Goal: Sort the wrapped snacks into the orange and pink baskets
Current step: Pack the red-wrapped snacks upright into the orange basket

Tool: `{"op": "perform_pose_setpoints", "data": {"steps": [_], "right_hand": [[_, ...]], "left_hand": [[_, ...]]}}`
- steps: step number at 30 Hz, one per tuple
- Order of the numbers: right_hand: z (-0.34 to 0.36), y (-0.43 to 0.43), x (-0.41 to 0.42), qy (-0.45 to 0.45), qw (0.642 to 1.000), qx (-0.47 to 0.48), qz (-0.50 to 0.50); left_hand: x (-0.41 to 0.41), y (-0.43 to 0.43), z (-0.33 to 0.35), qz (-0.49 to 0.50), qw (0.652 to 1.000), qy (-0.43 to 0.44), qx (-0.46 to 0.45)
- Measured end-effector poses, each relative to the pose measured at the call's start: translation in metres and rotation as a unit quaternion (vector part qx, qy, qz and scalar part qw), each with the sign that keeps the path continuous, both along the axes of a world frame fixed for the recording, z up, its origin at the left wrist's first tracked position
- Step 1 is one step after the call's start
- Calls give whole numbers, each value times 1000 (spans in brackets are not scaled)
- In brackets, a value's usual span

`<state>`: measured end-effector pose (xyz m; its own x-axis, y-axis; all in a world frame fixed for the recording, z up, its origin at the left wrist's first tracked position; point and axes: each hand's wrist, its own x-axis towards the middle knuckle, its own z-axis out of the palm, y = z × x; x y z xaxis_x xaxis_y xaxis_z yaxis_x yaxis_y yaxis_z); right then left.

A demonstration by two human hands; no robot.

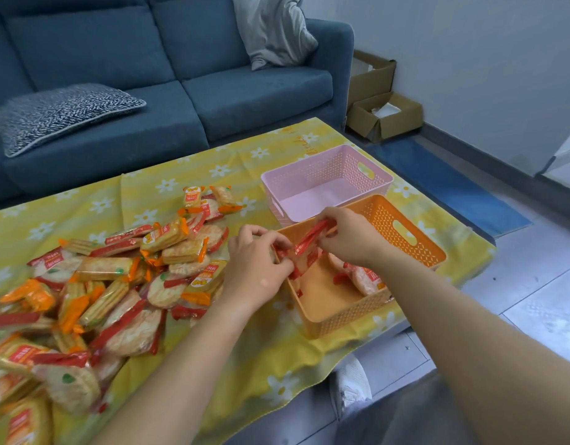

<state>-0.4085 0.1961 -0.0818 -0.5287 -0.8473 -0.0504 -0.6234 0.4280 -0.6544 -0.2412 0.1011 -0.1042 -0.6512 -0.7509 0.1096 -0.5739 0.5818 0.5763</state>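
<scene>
over the orange basket [409, 234], red-wrapped snacks [304, 248] between left hand [256, 266], right hand [348, 237]

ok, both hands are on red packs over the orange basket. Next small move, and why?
Probably let go, so the red-wrapped packs drop into the orange basket. The left hand and right hand both pinch them just above its open top, and similar red-wrapped crackers already lie inside. The pink basket shows nothing in it.
</scene>
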Motion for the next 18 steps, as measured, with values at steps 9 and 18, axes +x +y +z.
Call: {"op": "perform_pose_setpoints", "data": {"steps": [9,18], "right_hand": [[-17,-10,25,-227,971,-25,-73],[-14,8,-20,127,978,128,-107]], "left_hand": [[-4,-1,7,-103,987,-58,-109],[-4,2,13,-144,972,-109,-148]]}}
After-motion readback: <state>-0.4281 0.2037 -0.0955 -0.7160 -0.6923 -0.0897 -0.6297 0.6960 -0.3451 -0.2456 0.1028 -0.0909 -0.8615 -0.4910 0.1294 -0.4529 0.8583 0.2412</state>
